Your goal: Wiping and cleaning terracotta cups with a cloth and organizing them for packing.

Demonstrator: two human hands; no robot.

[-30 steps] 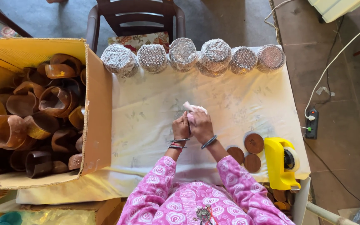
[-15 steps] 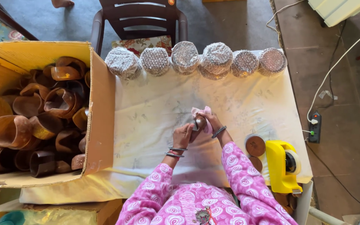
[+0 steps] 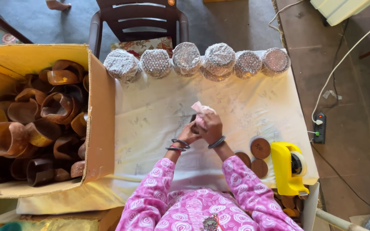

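My left hand (image 3: 188, 132) grips a small dark brown round item (image 3: 193, 120) over the middle of the cloth-covered table (image 3: 150, 115). My right hand (image 3: 210, 126) presses a pale pink cloth (image 3: 200, 109) against that item from the right. Most of the item is hidden by my fingers. Both wrists wear bangles and my sleeves are pink with a floral print.
Several bubble-wrapped round bundles (image 3: 187, 60) line the far table edge. A big cardboard box (image 3: 97, 115) of brown wooden cups (image 3: 26, 124) sits left. Three brown wooden discs (image 3: 260, 148) and a yellow tape dispenser (image 3: 287, 167) lie right. A brown chair (image 3: 138, 19) stands beyond; a power strip (image 3: 320, 126) lies on the floor.
The view has shifted slightly. My hands stay together at the table's middle, turning the item while the pink cloth moves over it from the top to its right side.
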